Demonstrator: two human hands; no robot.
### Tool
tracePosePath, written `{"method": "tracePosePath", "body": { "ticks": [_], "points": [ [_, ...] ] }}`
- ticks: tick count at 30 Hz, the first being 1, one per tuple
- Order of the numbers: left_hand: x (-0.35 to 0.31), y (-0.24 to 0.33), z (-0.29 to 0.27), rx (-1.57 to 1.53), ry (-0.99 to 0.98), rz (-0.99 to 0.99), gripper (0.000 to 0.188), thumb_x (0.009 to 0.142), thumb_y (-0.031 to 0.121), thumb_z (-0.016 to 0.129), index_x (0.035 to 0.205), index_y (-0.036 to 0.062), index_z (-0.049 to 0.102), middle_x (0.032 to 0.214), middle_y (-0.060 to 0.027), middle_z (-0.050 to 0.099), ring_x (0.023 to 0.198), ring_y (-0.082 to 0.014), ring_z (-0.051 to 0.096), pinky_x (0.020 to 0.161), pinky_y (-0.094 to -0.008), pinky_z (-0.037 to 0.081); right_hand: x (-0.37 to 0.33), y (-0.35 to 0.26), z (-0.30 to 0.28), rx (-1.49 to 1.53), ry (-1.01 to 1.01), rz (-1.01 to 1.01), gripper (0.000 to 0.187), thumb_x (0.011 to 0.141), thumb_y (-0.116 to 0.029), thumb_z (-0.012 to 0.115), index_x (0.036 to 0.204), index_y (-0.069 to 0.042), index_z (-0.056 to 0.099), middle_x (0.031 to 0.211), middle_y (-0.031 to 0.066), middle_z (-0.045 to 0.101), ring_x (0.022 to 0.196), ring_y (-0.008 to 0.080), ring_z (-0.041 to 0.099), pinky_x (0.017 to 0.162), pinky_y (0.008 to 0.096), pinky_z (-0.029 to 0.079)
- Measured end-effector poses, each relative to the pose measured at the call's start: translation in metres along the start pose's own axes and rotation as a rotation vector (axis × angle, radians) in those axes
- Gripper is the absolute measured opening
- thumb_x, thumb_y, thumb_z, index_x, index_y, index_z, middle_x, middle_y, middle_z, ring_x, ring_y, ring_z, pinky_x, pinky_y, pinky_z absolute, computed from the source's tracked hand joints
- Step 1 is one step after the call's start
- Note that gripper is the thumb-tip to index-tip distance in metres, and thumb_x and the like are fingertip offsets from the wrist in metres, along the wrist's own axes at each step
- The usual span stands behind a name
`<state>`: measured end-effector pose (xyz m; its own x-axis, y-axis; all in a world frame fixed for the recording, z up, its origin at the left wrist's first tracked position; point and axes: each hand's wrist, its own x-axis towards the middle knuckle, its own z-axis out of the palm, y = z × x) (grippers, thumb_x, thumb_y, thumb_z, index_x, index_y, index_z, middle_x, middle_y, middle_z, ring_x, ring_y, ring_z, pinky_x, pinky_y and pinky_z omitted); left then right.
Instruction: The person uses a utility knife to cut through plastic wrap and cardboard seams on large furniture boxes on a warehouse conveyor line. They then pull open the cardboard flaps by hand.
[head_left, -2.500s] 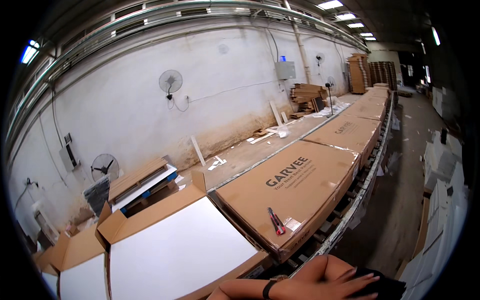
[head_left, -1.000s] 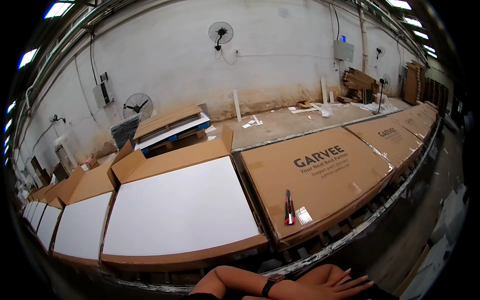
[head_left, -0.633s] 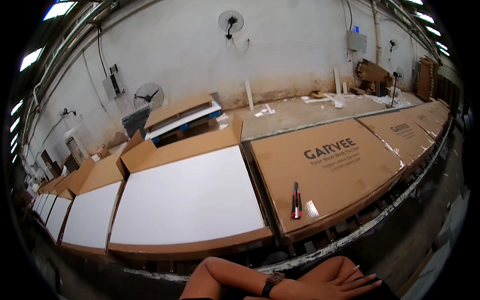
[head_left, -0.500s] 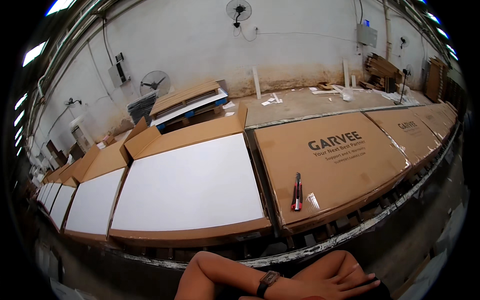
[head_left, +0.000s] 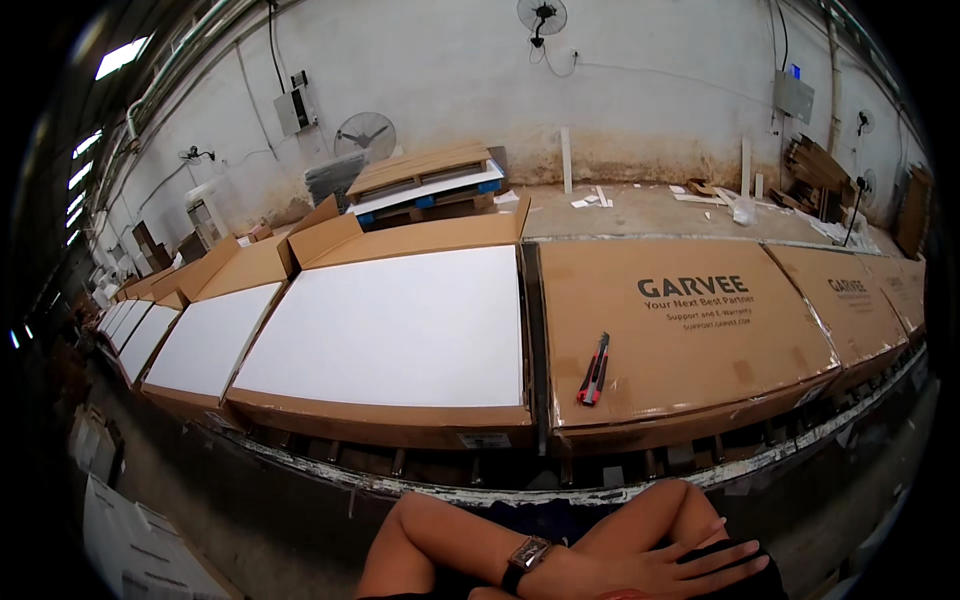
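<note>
My arms are crossed low in front of me. My left hand (head_left: 690,572) lies over the bend of my right arm, fingers spread on dark cloth, holding nothing. A dark-strapped wristwatch (head_left: 528,553) is on my left wrist. My right forearm (head_left: 635,520) passes beneath the left one, and the right hand is hidden. Beyond my arms, a red and black utility knife (head_left: 594,370) rests on a closed brown carton (head_left: 690,385), apart from both hands. To its left stands an open carton (head_left: 385,408) with raised flaps and a flat white panel (head_left: 390,330) inside.
Cartons sit in a row on a roller conveyor (head_left: 440,480); several open ones with white panels (head_left: 208,340) run left, closed ones (head_left: 840,300) right. Behind are stacked wooden pallets (head_left: 425,175), a floor fan (head_left: 366,135) and scrap cardboard (head_left: 815,170). Pale stacked boards (head_left: 150,545) lie lower left.
My view has turned a little left, so the cartons and wall sit farther right in the picture. My arms stay crossed, and the knife lies on the same carton.
</note>
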<state>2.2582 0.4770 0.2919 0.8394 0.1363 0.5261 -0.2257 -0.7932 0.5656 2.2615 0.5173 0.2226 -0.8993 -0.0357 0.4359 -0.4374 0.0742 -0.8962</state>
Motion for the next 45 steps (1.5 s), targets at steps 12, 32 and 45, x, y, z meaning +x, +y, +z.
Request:
{"method": "tracePosePath", "body": {
  "ticks": [12,32,45],
  "points": [
    [0.018,-0.047,0.012,0.586,-0.086,0.111,0.056,0.085,0.035,0.044,0.138,0.0194,0.033,0.144,-0.0157,0.026,0.132,-0.0330,0.026,0.103,-0.0547,0.025,-0.010,-0.013,-0.030,-0.046,-0.278,-0.019,0.021,0.090,-0.020,0.051,0.079,-0.003,0.057,0.075,0.0079,0.057,0.070,0.0191,0.057,0.061,0.0283,0.045],
    [-0.267,-0.336,-0.054,1.005,0.397,-1.317,0.049,0.087,0.031,0.049,0.130,0.0068,0.042,0.142,-0.0202,0.026,0.133,-0.0370,0.019,0.100,-0.0657,0.014,-0.084,0.191,-0.231,-1.458,1.027,0.986,0.076,0.074,-0.031,0.068,0.133,-0.003,0.029,0.127,0.0236,0.038,0.114,0.0414,0.038,0.097,0.0455,0.031],
    [-0.281,-0.337,-0.096,0.763,0.488,-1.161,0.049,0.081,0.034,0.056,0.121,0.0060,0.051,0.136,-0.0268,0.031,0.132,-0.0370,0.022,0.102,-0.0612,0.014,-0.112,0.176,-0.316,-1.095,1.167,0.888,0.046,0.076,-0.020,0.067,0.112,0.001,0.048,0.077,0.0139,0.059,0.068,0.0260,0.059,0.061,0.0369,0.049]
  ]
}}
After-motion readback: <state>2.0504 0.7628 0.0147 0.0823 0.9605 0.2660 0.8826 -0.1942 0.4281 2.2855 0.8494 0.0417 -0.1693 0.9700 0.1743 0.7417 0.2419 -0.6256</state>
